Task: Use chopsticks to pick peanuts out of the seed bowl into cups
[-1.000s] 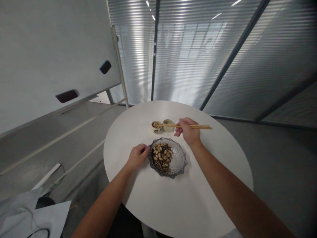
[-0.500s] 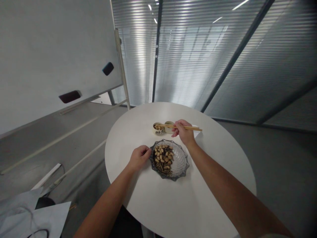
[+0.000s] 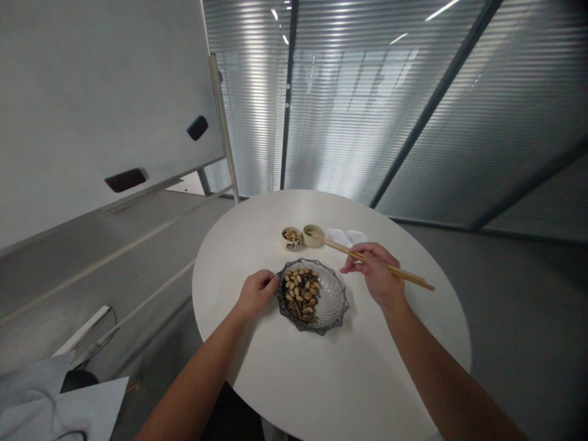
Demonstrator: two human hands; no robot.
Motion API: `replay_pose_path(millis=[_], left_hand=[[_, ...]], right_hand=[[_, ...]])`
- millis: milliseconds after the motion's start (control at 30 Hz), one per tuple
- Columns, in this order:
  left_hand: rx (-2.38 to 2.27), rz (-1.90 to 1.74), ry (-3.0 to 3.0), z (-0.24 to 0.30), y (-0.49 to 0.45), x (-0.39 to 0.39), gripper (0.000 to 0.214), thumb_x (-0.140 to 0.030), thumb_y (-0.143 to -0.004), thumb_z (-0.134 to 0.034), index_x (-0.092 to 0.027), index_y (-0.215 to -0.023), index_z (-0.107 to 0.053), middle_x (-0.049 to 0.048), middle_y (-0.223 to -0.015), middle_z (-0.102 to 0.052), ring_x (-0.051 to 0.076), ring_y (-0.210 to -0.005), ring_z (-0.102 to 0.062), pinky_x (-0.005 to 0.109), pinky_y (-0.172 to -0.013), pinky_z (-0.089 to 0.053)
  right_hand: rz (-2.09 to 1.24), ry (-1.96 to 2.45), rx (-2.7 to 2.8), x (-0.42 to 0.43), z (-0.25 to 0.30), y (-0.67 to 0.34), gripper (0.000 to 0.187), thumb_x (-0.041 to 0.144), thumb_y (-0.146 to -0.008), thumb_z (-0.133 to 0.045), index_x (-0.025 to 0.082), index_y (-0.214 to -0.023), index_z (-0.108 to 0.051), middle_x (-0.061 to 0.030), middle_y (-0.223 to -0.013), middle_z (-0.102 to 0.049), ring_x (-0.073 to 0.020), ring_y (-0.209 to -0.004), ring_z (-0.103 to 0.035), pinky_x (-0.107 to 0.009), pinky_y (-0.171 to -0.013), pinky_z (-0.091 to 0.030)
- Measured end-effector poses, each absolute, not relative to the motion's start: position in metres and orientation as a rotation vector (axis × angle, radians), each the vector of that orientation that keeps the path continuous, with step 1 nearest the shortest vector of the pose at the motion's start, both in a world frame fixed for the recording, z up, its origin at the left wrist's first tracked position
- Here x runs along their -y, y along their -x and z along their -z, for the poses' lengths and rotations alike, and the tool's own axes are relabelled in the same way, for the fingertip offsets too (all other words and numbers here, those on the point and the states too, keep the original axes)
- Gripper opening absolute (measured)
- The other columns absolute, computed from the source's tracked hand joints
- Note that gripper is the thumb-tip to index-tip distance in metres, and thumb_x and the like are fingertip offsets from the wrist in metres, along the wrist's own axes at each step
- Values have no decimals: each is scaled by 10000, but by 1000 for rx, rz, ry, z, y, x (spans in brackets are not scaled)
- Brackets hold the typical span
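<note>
Smoky glass is seen in a scalloped dish (image 3: 334, 301), set near the middle of a round white table (image 3: 275, 383). Pistachios in the shell (image 3: 294, 283) and striped sunflower seeds (image 3: 296, 309) are heaped in its left half, while the ribbed glass of its right half is left bare. The shells are judged light, hard and smooth, so they are likely to slip between wood and are best pinched across the middle. The thin seeds would be harder to catch. The dish is judged stiff and breakable, and is best taken by its rim.

The left hand (image 3: 257, 293) is curled against the dish's left rim, but whether the rim is gripped cannot be told. The wooden chopsticks (image 3: 404, 275) are grasped in the right hand (image 3: 374, 272), which is held just right of the dish, and they slant far and left. Their tips are brought to the rim of a plain small cup (image 3: 313, 236), though contact cannot be confirmed. A lettered small cup (image 3: 291, 239) with a few pistachios inside stands just left of it, and a white tissue (image 3: 344, 236) lies to the right.
</note>
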State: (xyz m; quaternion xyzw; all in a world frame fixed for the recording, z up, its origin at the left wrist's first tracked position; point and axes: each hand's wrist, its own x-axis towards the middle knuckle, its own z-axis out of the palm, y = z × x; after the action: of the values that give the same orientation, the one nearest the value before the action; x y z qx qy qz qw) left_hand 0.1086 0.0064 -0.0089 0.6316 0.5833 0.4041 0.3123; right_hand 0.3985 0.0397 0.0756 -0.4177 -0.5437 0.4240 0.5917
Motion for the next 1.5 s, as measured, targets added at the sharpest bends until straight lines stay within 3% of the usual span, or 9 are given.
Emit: replay_pose_path(millis=[133, 433, 967, 1300, 1500], left_hand=[[-1534, -1066, -1653, 7, -109, -6, 341, -461, -900, -539, -187, -744, -670, -5, -660, -592, 141, -645, -512, 244, -592, -381], [-1528, -1062, -1672, 8, -110, -6, 345, -456, -901, -537, -184, -733, -664, -4, -653, -582, 142, -645, -508, 244, -589, -374], [-1507, -1083, -1635, 14, -109, -8, 340, -460, -914, -539, -187, -744, -650, 1, -684, -588, 145, -669, -521, 245, -602, -395], [-1498, -1069, -1652, 14, -108, -8, 338, -453, -919, -536, -184, -753, -655, -2, -676, -587, 140, -653, -507, 244, -592, -384], [-1526, -1053, -1669, 15, -108, -8, 337, -449, -917, -529, -181, -750, -648, -6, -674, -577, 137, -662, -505, 241, -599, -379]], right_hand=[[-1011, 1076, 1224, 2, -60, -425, 202, 407, -906, -677, 209, -948, -684, -44, -715, -743, -217, -631, -739, -395, -635, -655], [-887, 1242, 1555, 62, -41, -450, 289, 477, -932, -660, 204, -886, -746, -75, -706, -761, -233, -646, -742, -351, -631, -650], [-853, 1354, 1689, 45, -47, -440, 355, 533, -923, -648, 204, -855, -764, -89, -772, -805, -260, -722, -794, -324, -649, -654], [-959, 1223, 1567, 45, -35, -438, 349, 499, -945, -647, 189, -812, -738, -69, -682, -760, -202, -608, -740, -298, -605, -638], [-1010, 1192, 1449, 41, -26, -437, 351, 521, -903, -694, 184, -822, -750, -75, -682, -770, -236, -604, -767, -326, -586, -663]])
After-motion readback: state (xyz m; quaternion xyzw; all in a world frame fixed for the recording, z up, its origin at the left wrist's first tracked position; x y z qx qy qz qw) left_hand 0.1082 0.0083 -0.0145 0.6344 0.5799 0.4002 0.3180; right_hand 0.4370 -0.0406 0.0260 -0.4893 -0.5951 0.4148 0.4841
